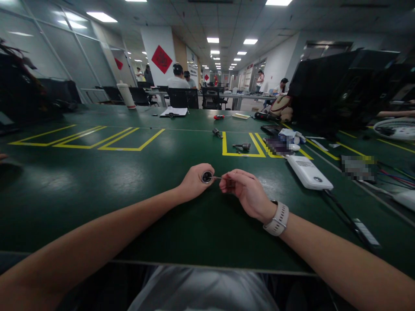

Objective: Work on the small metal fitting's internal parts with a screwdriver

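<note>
My left hand [196, 183] is closed around a short round metal piece [206, 176] with its open end towards me; dark holes or parts show inside the rim. From the right, my right hand [244, 190] pinches a thin metal rod [218, 177] between thumb and fingers. The rod's tip meets the rim of the round piece; whether it goes inside cannot be made out. Both hands are just above the green table [129, 172]. Beyond them lie a dark metal cylindrical part [217, 133] and another dark part with a narrow end [243, 147], inside a yellow-taped box.
To the right are a white device [309, 172] with a black cable and a blurred cluttered pile. Further back lie a red-handled screwdriver [219, 117] and papers [175, 112]. A white bottle [126, 96] stands back left. Dark monitors flank the right side; people sit beyond.
</note>
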Tool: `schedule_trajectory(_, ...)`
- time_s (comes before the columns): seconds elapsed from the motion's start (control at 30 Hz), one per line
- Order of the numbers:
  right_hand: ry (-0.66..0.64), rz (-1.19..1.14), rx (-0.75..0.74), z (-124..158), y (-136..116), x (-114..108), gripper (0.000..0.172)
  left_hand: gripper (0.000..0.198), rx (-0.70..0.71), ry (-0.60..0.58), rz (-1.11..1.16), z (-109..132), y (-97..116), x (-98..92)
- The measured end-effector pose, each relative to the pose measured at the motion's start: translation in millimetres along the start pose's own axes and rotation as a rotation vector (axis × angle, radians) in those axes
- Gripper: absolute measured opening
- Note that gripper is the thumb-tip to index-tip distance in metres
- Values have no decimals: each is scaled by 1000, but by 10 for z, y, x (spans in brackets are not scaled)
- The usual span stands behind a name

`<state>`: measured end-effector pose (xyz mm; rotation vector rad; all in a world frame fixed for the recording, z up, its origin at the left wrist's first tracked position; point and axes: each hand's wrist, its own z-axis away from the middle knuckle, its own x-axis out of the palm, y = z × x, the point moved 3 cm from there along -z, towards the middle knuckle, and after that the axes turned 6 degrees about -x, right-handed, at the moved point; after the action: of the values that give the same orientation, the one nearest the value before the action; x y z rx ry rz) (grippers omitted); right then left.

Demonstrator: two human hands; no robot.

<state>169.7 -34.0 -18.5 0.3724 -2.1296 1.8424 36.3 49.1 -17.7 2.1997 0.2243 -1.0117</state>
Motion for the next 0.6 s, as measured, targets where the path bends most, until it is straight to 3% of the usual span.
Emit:
schedule_trajectory(0.2,-8,142,-89,19,6,-9,13,9,49,-109,-102,-22,5,28)
schedule_trajectory(0.37,-13,105,-14,-26,32,-46,13,12,195,-234,-303,-55,-11,56)
schedule_trajectory(0.6,-8,90,43,-43,40,-38,13,12,241,-257,-370,-84,-43,39)
